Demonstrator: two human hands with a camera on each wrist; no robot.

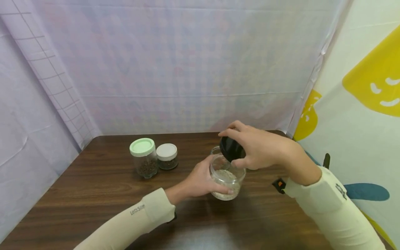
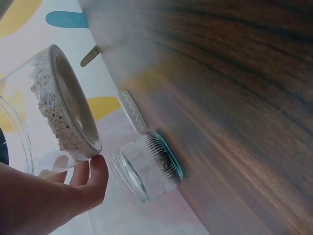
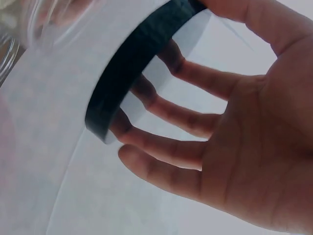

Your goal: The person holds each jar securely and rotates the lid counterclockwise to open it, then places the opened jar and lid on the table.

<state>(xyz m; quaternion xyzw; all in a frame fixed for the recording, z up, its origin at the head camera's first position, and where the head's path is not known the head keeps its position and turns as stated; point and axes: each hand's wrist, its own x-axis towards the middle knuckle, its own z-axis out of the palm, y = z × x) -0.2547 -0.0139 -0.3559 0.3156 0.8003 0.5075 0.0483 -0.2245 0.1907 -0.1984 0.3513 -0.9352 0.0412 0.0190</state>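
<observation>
My left hand grips a clear jar by its side, with the thumb across the front. Pale, coarse flakes lie in the jar's lower part, and the left wrist view shows its base raised off the table. Between thumb and fingertips my right hand holds a black lid, tilted over the jar's uncovered mouth. The lid's dark rim shows apart from the jar in the right wrist view. Behind the held jar stands a ribbed glass jar, lidless, with dark contents at its bottom.
Left on the brown wooden table stand a jar with a pale green lid and a shorter jar with a white lid, both with dark contents. A flat pale piece lies near the ribbed jar. Curtains hang behind.
</observation>
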